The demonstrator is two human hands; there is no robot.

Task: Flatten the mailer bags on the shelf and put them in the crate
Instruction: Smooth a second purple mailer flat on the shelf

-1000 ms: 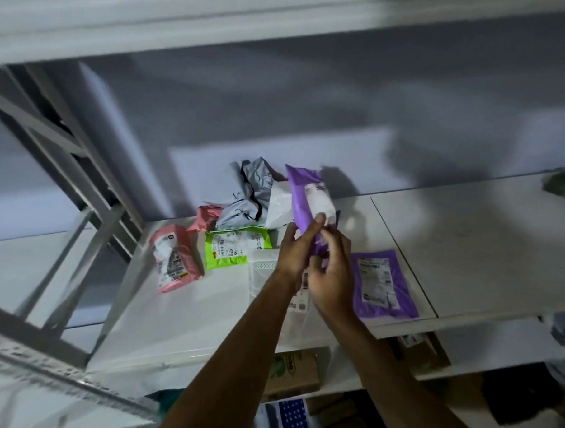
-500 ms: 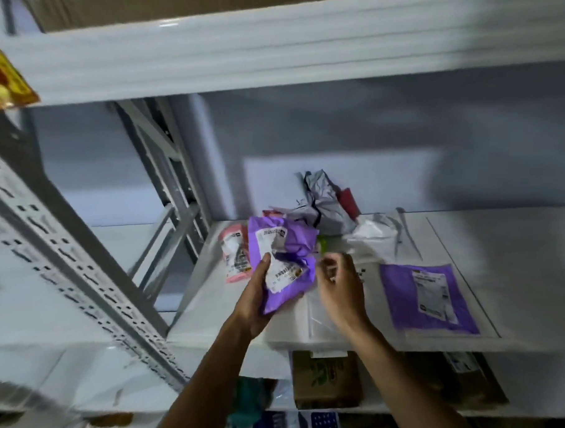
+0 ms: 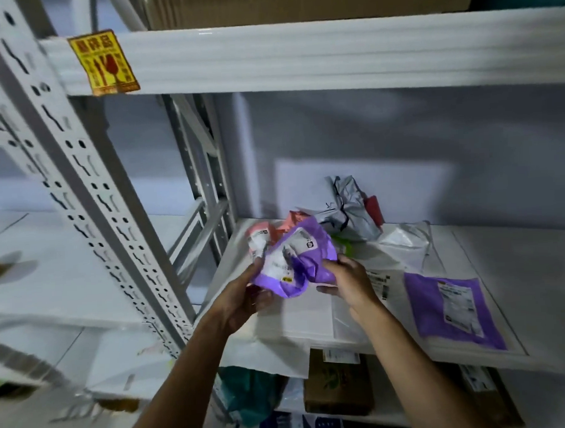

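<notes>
A crumpled purple mailer bag (image 3: 296,261) with a white label is held in the air over the white shelf (image 3: 520,268). My left hand (image 3: 246,299) grips its lower left edge and my right hand (image 3: 348,279) grips its right side. A flat purple mailer (image 3: 450,306) lies on the shelf to the right. Behind the held bag sit a pink mailer (image 3: 259,239), a crumpled grey mailer (image 3: 349,207), a bit of green mailer (image 3: 344,246) and a clear bag (image 3: 405,240). A flat clear mailer (image 3: 344,321) lies under my right wrist. No crate is visible.
A perforated grey upright post (image 3: 89,196) stands close on the left. The upper shelf beam (image 3: 300,54) carries a yellow fragile sticker (image 3: 104,63). Cardboard boxes (image 3: 337,379) and a teal bag (image 3: 250,393) sit on the lower shelf.
The purple mailer went from upright between my fingers to crumpled and held in both hands, further left. The view swung up and left, bringing the post and upper beam in.
</notes>
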